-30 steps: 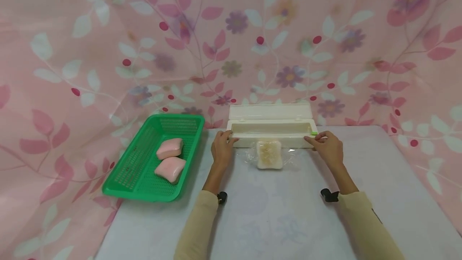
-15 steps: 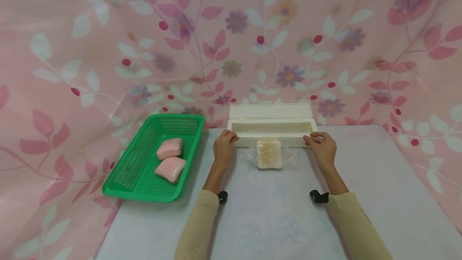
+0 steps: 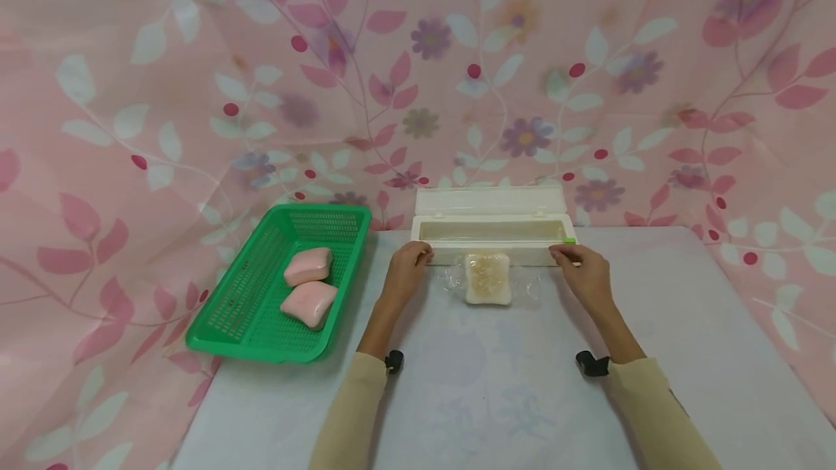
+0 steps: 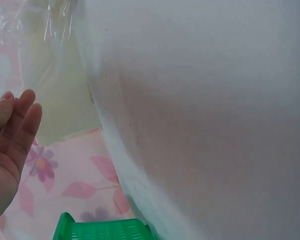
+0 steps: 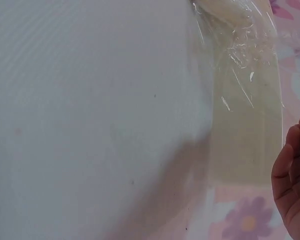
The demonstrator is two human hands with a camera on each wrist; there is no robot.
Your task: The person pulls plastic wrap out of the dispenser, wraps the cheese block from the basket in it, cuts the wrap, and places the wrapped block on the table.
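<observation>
An off-white cling film dispenser [image 3: 444, 258] lies at the back of the table with its lid [image 3: 490, 201] raised. My left hand [image 3: 406, 267] is at its front left corner, thumb and fingertips together, pinching the clear cling film [image 4: 60, 30]. At the front right corner my right hand [image 3: 584, 274] pinches the film's other side between thumb and finger. In front of the dispenser, between the hands, sits a square white piece with a tan top [image 3: 488, 278], like a slice of bread. Clear film spreads out on both sides of it. The film's pinched edges are too faint to trace.
A green plastic basket [image 3: 215, 343] stands at the left, holding two pink, pillow-shaped wrapped pieces [image 3: 309, 303]. A small green slider [image 3: 570, 241] sits at the dispenser's right end. White cloth covers the table [image 3: 490, 397], and a floral curtain [image 3: 418, 71] hangs behind.
My right hand has shifted slightly left and its fingertips have drawn together, while my left hand has come a little nearer. The dispenser, the bread-like piece and the basket stay in place.
</observation>
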